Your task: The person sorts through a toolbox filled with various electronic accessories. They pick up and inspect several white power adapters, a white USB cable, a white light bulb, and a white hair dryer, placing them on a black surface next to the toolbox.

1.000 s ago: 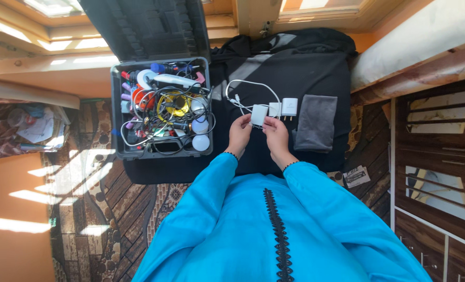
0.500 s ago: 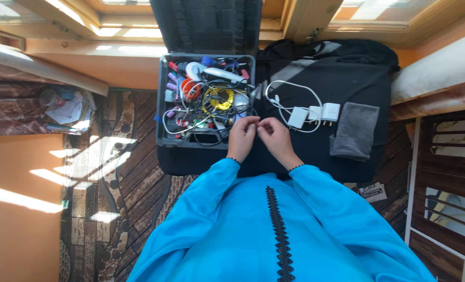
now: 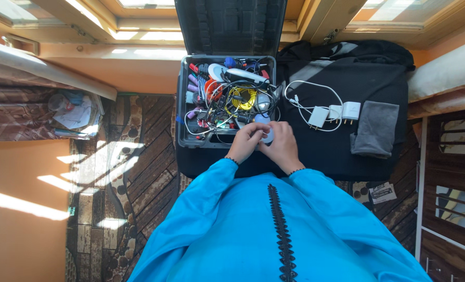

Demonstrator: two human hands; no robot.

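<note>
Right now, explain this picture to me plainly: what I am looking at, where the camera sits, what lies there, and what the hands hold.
This is one view from a camera worn on a person's head, looking straight down over their blue sleeves. The left hand and right hand meet at the near edge of an open grey case crammed with tangled cables and small tools. Together they hold a small white rounded thing, too hidden to identify. Beside the case, on a black cloth, lie white chargers with a white cable and a folded grey cloth.
</note>
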